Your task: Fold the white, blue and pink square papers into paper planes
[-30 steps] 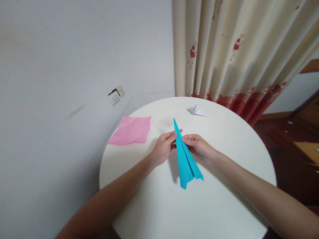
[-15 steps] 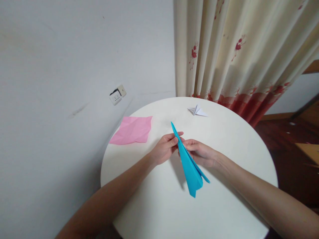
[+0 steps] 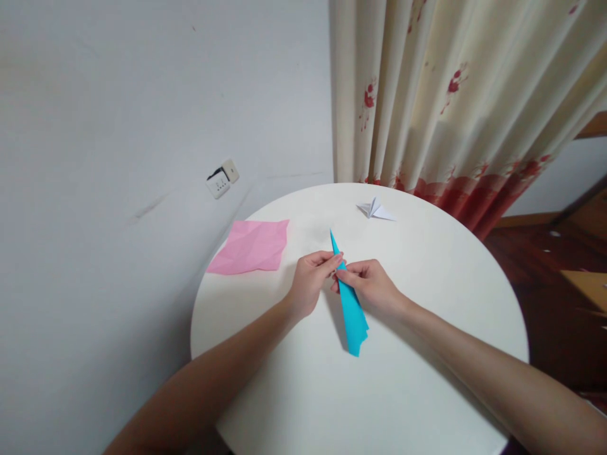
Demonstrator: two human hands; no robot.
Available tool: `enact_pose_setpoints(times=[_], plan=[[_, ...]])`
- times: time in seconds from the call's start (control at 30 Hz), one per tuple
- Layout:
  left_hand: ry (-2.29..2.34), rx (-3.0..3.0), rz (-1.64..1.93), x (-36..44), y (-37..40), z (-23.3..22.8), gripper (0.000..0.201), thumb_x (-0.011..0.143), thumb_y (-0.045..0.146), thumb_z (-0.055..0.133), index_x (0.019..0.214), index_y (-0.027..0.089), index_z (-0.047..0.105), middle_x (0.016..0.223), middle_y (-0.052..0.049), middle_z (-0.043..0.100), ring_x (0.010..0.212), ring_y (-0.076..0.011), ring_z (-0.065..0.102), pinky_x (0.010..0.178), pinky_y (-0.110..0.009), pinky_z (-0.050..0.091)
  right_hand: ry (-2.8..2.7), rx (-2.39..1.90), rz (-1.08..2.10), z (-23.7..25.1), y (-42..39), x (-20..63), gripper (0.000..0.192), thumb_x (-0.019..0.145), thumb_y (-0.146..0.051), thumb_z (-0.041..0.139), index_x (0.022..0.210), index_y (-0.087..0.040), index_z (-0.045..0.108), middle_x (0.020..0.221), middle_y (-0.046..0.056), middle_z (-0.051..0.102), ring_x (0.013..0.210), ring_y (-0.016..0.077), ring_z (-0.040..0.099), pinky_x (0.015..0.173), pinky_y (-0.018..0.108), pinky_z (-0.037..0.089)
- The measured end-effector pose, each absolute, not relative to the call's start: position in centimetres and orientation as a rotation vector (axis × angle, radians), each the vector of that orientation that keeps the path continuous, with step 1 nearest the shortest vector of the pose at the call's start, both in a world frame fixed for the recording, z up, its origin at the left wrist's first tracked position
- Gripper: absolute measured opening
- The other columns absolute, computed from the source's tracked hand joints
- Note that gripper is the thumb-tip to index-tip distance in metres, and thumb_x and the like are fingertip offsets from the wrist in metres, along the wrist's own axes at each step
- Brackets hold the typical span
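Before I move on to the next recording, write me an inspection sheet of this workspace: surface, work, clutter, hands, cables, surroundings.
Surface: round white table.
Work: blue paper, folded long and narrow.
Clutter: pink sheet, creased, at the left edge; folded white paper near the far edge.
Hands: left hand and right hand both grip the blue paper.
Cables: none certain; dark patch by the socket unclear.
Surroundings: wall, red-patterned curtain.

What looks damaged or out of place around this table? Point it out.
The folded blue paper has a ragged, stepped near end, perhaps torn or unevenly folded. The pink sheet is wrinkled and lies at the edge of the table. A dark scuff marks the wall left of the socket. Nothing looks spilled.
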State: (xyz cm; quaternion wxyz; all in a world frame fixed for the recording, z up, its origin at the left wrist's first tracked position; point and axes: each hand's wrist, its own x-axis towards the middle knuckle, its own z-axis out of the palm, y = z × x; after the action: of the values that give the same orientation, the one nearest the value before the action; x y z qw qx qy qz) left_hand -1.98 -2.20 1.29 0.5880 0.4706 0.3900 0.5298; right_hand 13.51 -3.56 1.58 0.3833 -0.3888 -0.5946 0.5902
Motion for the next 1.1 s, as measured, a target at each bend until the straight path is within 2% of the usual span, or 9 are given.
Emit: enact_pose_setpoints(times=[0.17, 0.3, 0.63, 0.8, 1.0, 1.1], plan=[[0.983, 1.115, 1.327, -2.3, -1.7, 1.7, 0.024, 0.075, 0.037, 0.077, 0.084, 0.014, 0.077, 0.076, -0.006, 0.069, 0.066, -0.0103, 0.051, 0.058, -0.024, 0.036, -1.512, -0.946, 1.581, 1.3, -3.9, 13.4, 0.038, 0.081, -0.049, 0.068, 0.078, -0.013, 0.077, 0.074, 0.008, 0.074, 0.059, 0.0154, 0.060, 0.058, 0.027, 0.045], [0.960, 1.088, 1.394, -2.7, -1.3, 2.2, 0.021, 0.072, 0.035, 0.078, 0.080, 0.016, 0.077, 0.074, -0.006, 0.069, 0.066, -0.0111, 0.051, 0.058, -0.025, 0.035, -1.537, -0.937, 1.614, 1.4, -4.2, 13.4, 0.035, 0.081, -0.047, 0.068, 0.076, -0.013, 0.077, 0.074, 0.008, 0.075, 0.060, 0.0163, 0.062, 0.058, 0.027, 0.046], [0.926, 1.060, 1.423, -3.3, -1.0, 3.0, 0.016, 0.070, 0.031, 0.079, 0.077, 0.017, 0.077, 0.075, -0.006, 0.070, 0.069, -0.0112, 0.054, 0.060, -0.024, 0.037, -1.570, -0.928, 1.639, 2.3, -4.5, 13.4, 0.040, 0.080, -0.050, 0.068, 0.076, -0.012, 0.077, 0.074, 0.009, 0.075, 0.055, 0.0131, 0.057, 0.054, 0.025, 0.044], [0.947, 1.041, 1.420, -3.6, -0.9, 3.3, 0.015, 0.071, 0.030, 0.078, 0.076, 0.016, 0.076, 0.080, -0.007, 0.070, 0.076, -0.0141, 0.058, 0.061, -0.025, 0.038, -1.557, -0.939, 1.631, 2.3, -4.6, 13.4, 0.040, 0.080, -0.051, 0.068, 0.076, -0.012, 0.077, 0.073, 0.008, 0.074, 0.054, 0.0129, 0.056, 0.053, 0.025, 0.042], [0.957, 0.950, 1.419, -3.8, -0.7, 3.8, 0.035, 0.079, 0.050, 0.070, 0.088, 0.016, 0.074, 0.087, -0.007, 0.067, 0.076, -0.0126, 0.055, 0.059, -0.023, 0.037, -1.565, -0.980, 1.612, 2.1, -4.5, 13.5, 0.039, 0.080, -0.050, 0.068, 0.075, -0.013, 0.078, 0.070, 0.007, 0.073, 0.052, 0.0120, 0.053, 0.050, 0.025, 0.040], [0.964, 1.037, 1.303, -3.7, -0.8, 3.6, 0.042, 0.078, 0.054, 0.070, 0.094, 0.015, 0.075, 0.092, -0.009, 0.068, 0.079, -0.0143, 0.057, 0.061, -0.024, 0.039, -1.554, -0.973, 1.614, 2.1, -4.4, 13.4, 0.037, 0.080, -0.048, 0.068, 0.075, -0.012, 0.078, 0.071, 0.008, 0.074, 0.053, 0.0121, 0.053, 0.052, 0.025, 0.041]])
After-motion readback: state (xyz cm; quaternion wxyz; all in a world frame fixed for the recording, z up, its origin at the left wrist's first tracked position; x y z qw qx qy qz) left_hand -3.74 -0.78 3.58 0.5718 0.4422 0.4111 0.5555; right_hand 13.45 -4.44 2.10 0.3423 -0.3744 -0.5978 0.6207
